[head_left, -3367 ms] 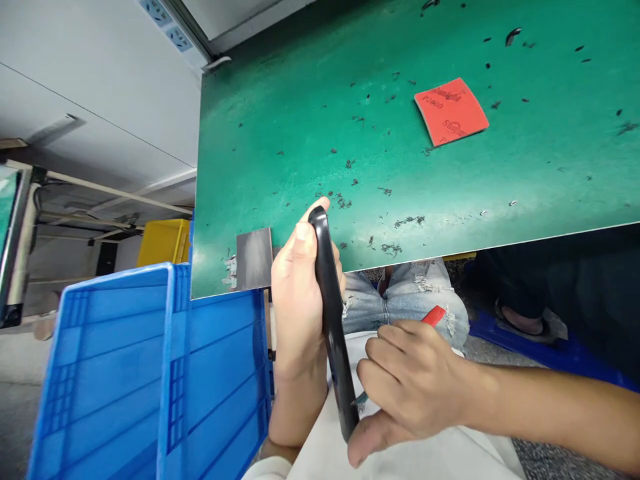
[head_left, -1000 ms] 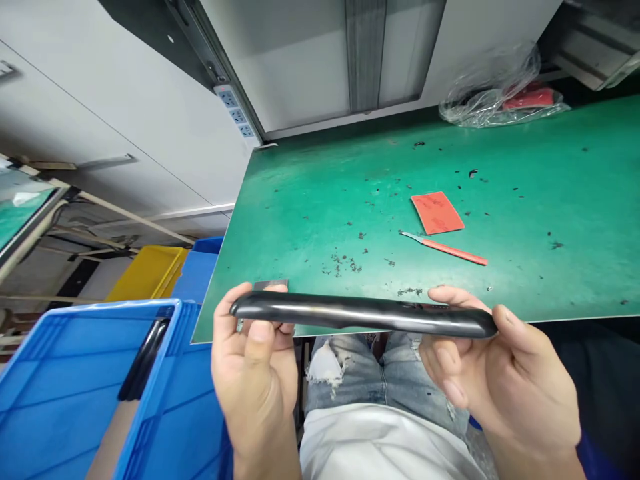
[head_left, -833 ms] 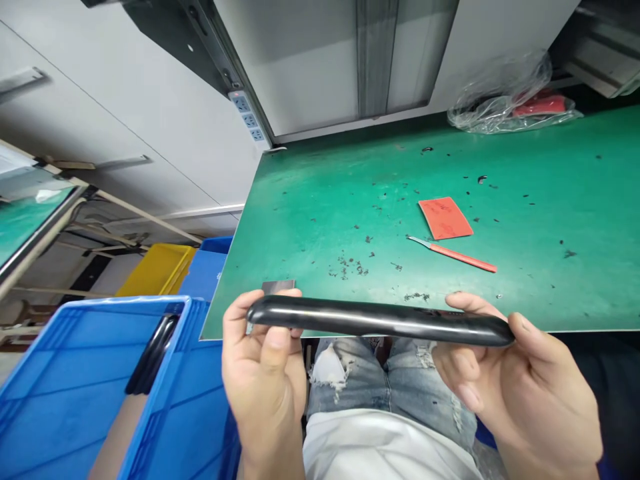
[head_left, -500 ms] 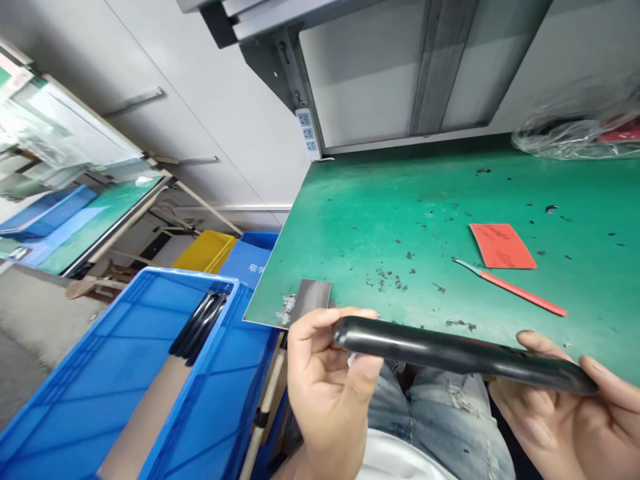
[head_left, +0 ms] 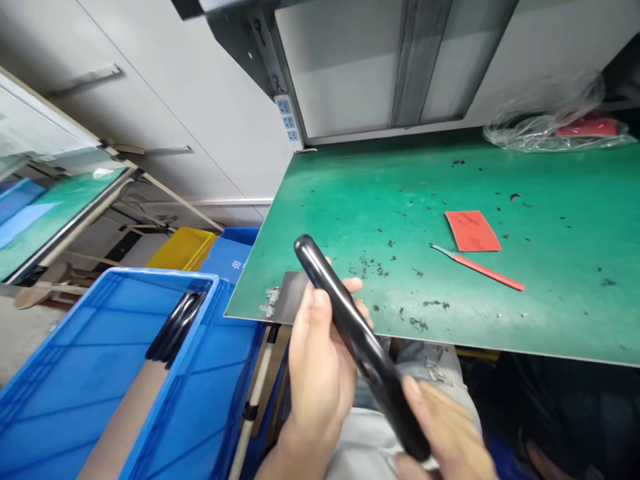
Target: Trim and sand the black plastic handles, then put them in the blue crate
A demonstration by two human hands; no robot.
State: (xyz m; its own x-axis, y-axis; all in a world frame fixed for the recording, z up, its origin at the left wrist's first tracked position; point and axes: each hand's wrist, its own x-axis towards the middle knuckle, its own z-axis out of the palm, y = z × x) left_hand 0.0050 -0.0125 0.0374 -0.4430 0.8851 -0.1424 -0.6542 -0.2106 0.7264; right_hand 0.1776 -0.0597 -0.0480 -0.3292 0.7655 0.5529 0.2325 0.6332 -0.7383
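A long, glossy black plastic part [head_left: 360, 340] is held slantwise over my lap, its upper end toward the corner of the green bench mat [head_left: 380, 193]. My left hand [head_left: 320, 373] grips its upper half with thumb and fingers wrapped round. My right hand [head_left: 450, 433] holds the lower end at the bottom of the picture. On the mat lie a red-handled knife [head_left: 480, 268] and a red sandpaper sheet [head_left: 473, 231], both beyond my hands.
A blue crate [head_left: 100, 387] stands at lower left with black parts [head_left: 175, 325] and a cardboard sheet in it. Behind it are another blue crate [head_left: 230, 257] and a yellow bin [head_left: 183, 248]. A plastic bag [head_left: 555, 123] lies at the mat's back. Black shavings dot the mat.
The black part has swung from nearly level to a steep slant, its right end dropping toward my lap. My right hand has come down and in with it. The camera has shifted slightly.
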